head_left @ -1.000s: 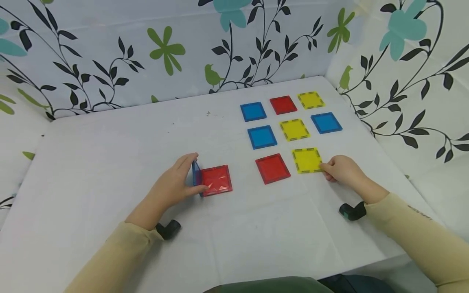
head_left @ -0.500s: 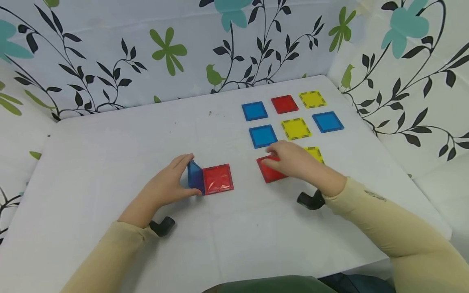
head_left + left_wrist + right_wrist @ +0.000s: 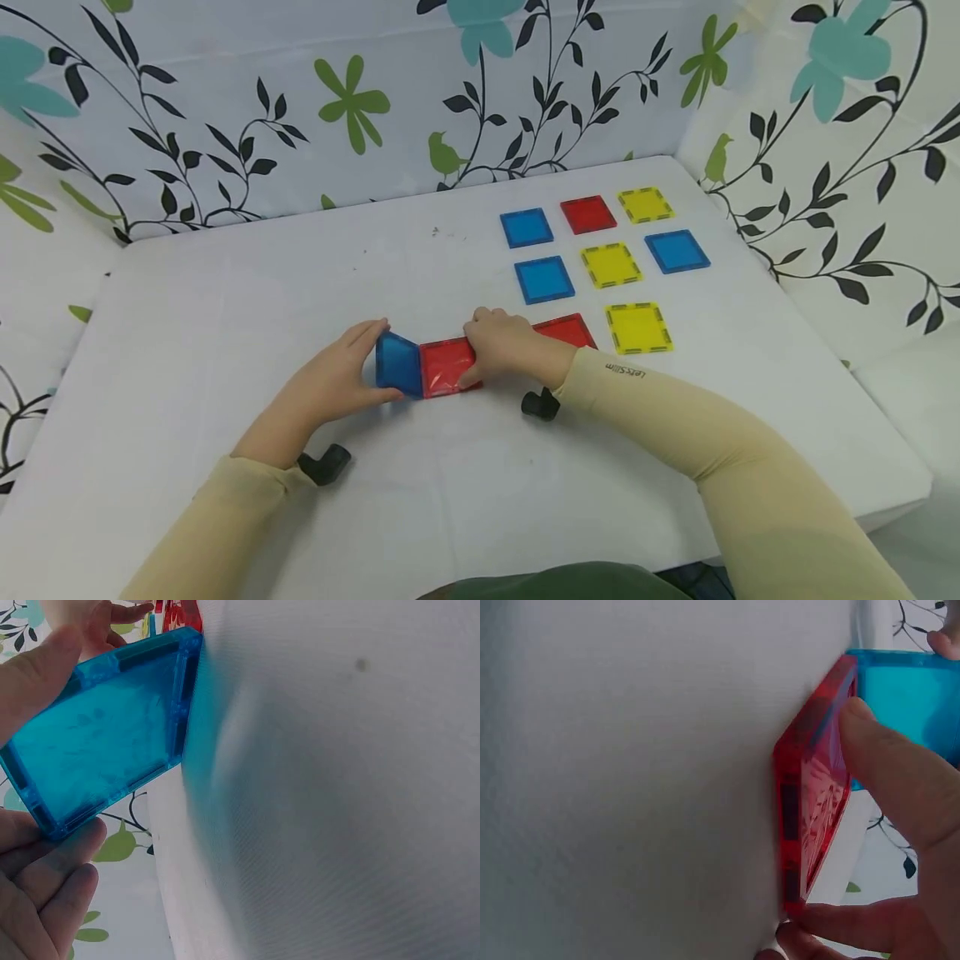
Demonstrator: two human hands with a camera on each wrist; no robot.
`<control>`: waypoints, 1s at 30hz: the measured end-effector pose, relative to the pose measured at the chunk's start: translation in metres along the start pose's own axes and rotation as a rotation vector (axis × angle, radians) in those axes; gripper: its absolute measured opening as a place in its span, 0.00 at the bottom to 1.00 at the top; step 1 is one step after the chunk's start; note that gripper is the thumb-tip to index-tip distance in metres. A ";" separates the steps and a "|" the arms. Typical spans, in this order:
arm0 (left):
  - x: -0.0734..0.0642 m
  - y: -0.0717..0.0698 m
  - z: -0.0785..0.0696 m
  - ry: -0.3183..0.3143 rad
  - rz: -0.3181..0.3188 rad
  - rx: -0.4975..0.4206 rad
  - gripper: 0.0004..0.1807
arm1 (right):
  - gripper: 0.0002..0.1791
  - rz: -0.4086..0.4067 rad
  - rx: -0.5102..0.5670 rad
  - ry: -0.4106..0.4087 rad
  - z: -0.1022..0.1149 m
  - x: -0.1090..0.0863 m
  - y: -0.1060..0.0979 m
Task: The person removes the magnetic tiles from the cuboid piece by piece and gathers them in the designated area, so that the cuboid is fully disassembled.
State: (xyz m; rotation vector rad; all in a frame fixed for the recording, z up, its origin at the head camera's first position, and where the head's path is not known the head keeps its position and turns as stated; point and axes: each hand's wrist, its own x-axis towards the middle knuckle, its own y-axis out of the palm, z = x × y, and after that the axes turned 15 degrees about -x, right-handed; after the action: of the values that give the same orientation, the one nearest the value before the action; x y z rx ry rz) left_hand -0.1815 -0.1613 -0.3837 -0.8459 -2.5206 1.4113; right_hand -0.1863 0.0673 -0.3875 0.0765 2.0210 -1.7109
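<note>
My left hand (image 3: 322, 379) holds a blue square magnetic tile (image 3: 397, 365) by two opposite edges, thumb on the near edge and fingers on the far one. In the left wrist view, this blue tile (image 3: 105, 735) stands tilted up from the table, with its lower edge near the surface. Its right edge meets a red square magnetic tile (image 3: 442, 367) lying on the table. The right hand (image 3: 510, 344) grips that red tile from the right; in the right wrist view its thumb and fingers are at opposite edges of the red tile (image 3: 825, 802).
Several loose tiles lie flat at the right of the white table (image 3: 247, 283): a red one (image 3: 567, 330) partly behind the right wrist, a yellow one (image 3: 639, 328), a blue one (image 3: 543, 279) and others farther back. Patterned cloth (image 3: 390, 158) hangs behind the table.
My right hand has left the yellow tile, crossed left over the loose red tile and taken hold of the red tile beside the blue one. The blue tile leans farther left, less upright.
</note>
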 end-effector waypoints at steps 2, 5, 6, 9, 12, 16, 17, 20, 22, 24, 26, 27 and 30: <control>-0.001 0.001 0.000 -0.011 -0.004 0.006 0.53 | 0.43 0.003 -0.022 -0.002 0.002 0.001 0.001; -0.003 0.001 0.002 -0.018 -0.012 0.013 0.53 | 0.45 -0.005 -0.042 -0.011 0.004 -0.001 0.003; -0.004 0.002 0.002 -0.019 -0.015 0.013 0.53 | 0.45 -0.008 -0.043 -0.013 0.005 -0.002 0.003; -0.005 0.002 0.004 -0.015 -0.026 0.016 0.53 | 0.44 -0.018 -0.007 -0.010 0.006 -0.003 0.004; -0.006 0.003 0.005 -0.025 -0.036 0.015 0.53 | 0.43 -0.023 0.040 -0.003 0.006 -0.004 0.006; -0.007 0.003 0.007 -0.050 -0.040 0.001 0.53 | 0.43 -0.037 0.091 0.009 0.006 -0.005 0.008; -0.008 0.003 0.007 -0.055 -0.039 -0.004 0.52 | 0.43 -0.043 0.107 0.010 0.006 -0.005 0.009; -0.009 0.002 0.009 -0.067 -0.033 -0.012 0.52 | 0.41 -0.049 0.192 0.027 0.006 -0.005 0.010; -0.010 0.002 0.009 -0.076 -0.030 -0.014 0.52 | 0.40 -0.048 0.263 0.042 0.005 -0.006 0.011; -0.011 0.001 0.010 -0.087 -0.026 -0.014 0.52 | 0.38 -0.042 0.344 0.054 0.003 -0.007 0.012; -0.012 0.001 0.010 -0.097 -0.022 -0.015 0.52 | 0.34 -0.050 0.423 0.059 0.001 -0.010 0.013; -0.012 0.000 0.010 -0.101 -0.019 -0.014 0.52 | 0.32 -0.059 0.464 0.060 -0.001 -0.012 0.013; -0.013 0.000 0.011 -0.119 -0.009 -0.019 0.53 | 0.28 -0.099 0.610 0.072 -0.010 -0.018 0.014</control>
State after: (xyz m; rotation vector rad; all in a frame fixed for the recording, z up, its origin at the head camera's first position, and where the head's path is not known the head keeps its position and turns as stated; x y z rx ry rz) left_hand -0.1743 -0.1762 -0.3876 -0.7740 -2.6252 1.4789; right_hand -0.1690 0.0848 -0.3919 0.2443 1.4985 -2.3596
